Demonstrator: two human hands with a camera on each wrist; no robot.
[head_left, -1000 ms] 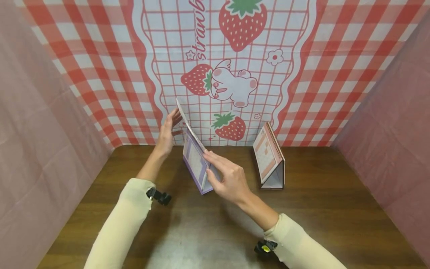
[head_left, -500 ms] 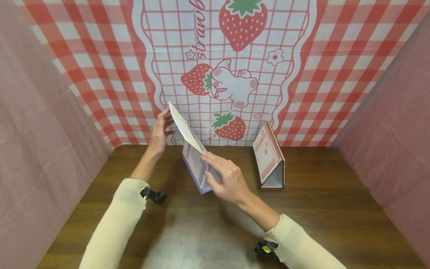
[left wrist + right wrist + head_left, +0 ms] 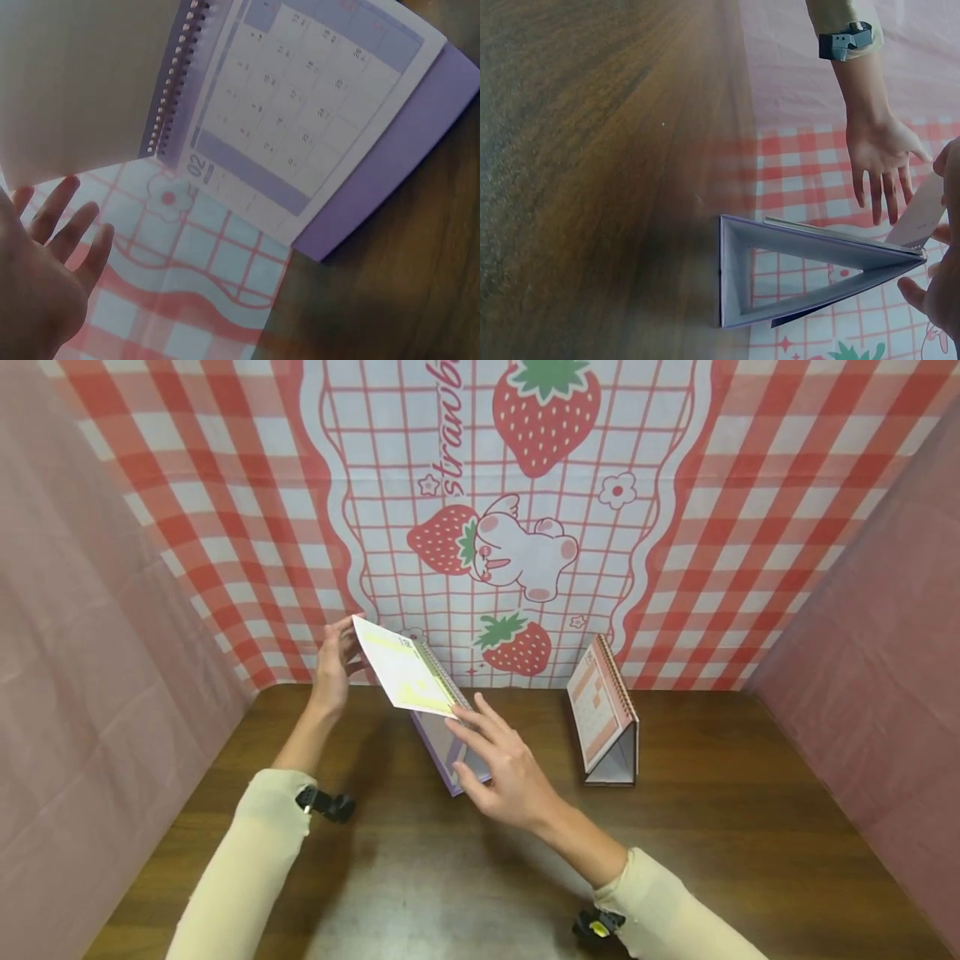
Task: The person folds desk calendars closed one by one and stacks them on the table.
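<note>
Two-handed, with left hand [image 3: 332,667] and right hand [image 3: 508,770] loose-fingered, clamped on nothing, at the edges of the raised page [image 3: 397,672], apparently mid-turn over the purple calendar [image 3: 300,112] standing on the table [image 3: 675,860], next needing gentle lowering.

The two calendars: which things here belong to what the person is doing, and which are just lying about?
In use:
- purple calendar
- its raised page
- left hand, at the page's edge
- right hand, beside the binding

Just there:
- pink calendar, untouched
- strawberry cloth, behind
</note>
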